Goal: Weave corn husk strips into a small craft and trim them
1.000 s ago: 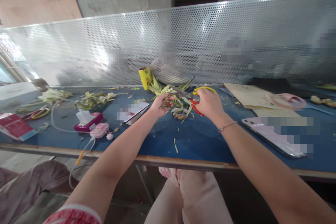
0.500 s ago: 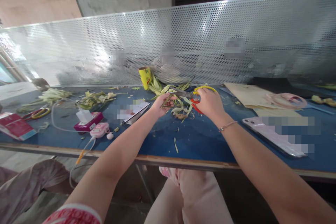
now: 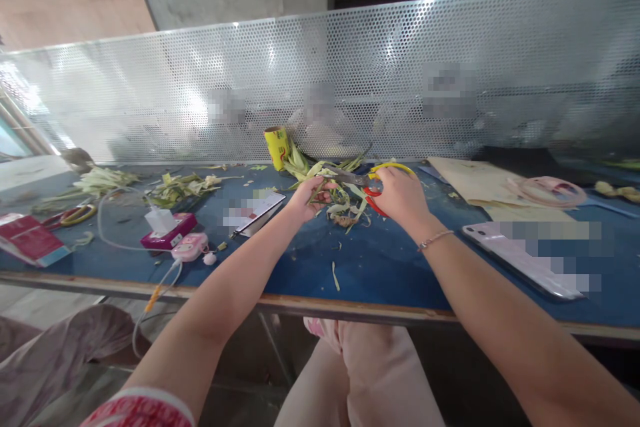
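Note:
My right hand [image 3: 399, 195] grips scissors [image 3: 373, 175] with one yellow and one red handle loop, its fingers in the loops. The blades point left, over the fingers of my left hand [image 3: 311, 198]. That left hand is closed on green plant stalks that look like pieces of husk or leaf. Pale green leaves [image 3: 296, 165] spread behind it, and loose trimmings [image 3: 345, 217] with a brownish tuft lie just below the blades. Where the blades meet the stalks is too small to make out.
A yellow cardboard tube [image 3: 275, 148] stands against the perforated metal screen [image 3: 210, 67]. Phones [image 3: 520, 260] [image 3: 257, 213] lie either side of my arms. To the left are a purple box [image 3: 170, 232], a cable and leaf piles [image 3: 183, 190]; brown paper [image 3: 467, 180] is right.
Almost nothing differs. Both hands, the scissors and the stalks stay in nearly the same place.

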{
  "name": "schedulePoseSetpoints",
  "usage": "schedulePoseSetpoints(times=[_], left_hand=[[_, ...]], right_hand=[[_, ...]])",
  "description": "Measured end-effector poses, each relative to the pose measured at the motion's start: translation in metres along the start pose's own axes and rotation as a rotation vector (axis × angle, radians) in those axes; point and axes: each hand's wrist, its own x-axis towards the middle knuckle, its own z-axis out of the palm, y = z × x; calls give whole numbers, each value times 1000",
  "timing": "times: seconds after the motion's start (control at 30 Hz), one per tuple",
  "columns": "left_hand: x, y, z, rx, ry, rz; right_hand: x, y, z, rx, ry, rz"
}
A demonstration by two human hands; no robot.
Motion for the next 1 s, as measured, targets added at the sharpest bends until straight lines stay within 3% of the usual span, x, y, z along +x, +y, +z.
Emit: schedulePoseSetpoints(times=[0.53, 0.83, 0.9, 1.0], left_hand=[[-4, 2, 3, -28, 39, -27], [-4, 1, 1, -37, -15, 17], [-4, 0, 0, -39, -45, 50], [-3, -2, -1, -40, -69, 84]], right_hand=[[1, -2, -8, 38, -20, 54], [5, 6, -5, 116, -40, 166], [5, 16, -4, 65, -102, 226], [3, 31, -1, -38, -371, 308]])
